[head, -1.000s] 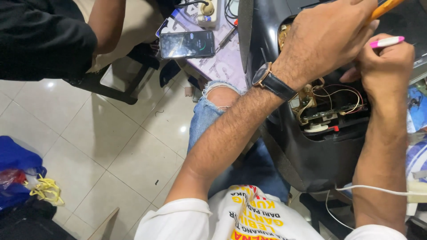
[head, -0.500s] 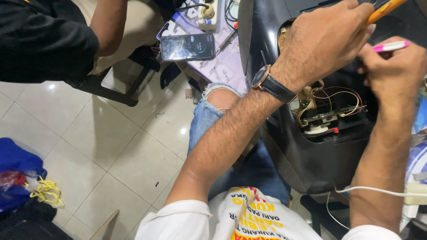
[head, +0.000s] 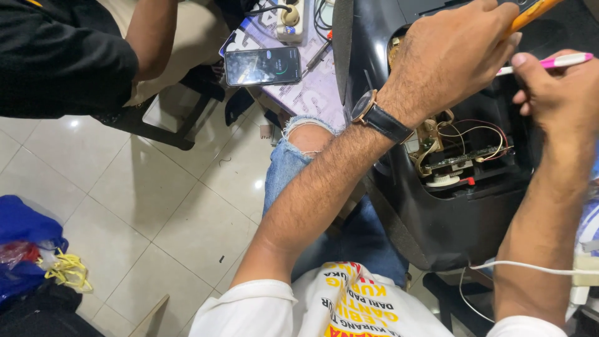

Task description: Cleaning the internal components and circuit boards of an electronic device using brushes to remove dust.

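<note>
My left hand (head: pixel 458 53), with a black-strapped wristwatch (head: pixel 374 115) on the wrist, is closed around an orange-handled tool (head: pixel 536 11) over the top of a black plastic appliance casing (head: pixel 437 231). My right hand (head: pixel 552 87) holds a pink and white pen-like tool (head: pixel 558 61) just right of it. Below both hands the casing is open, showing a small circuit board (head: pixel 465 162) with red and white wires.
A smartphone (head: pixel 262 65) lies on a purple-covered table (head: pixel 312 87) beside a white power strip (head: pixel 290 15). Another person in a black sleeve (head: pixel 62 56) sits at the upper left. A blue bag (head: pixel 25 249) lies on the tiled floor. A white cable (head: pixel 530 268) crosses my right forearm.
My right hand has shifted slightly up and right with the pink tool. My left hand stays on the orange tool over the casing.
</note>
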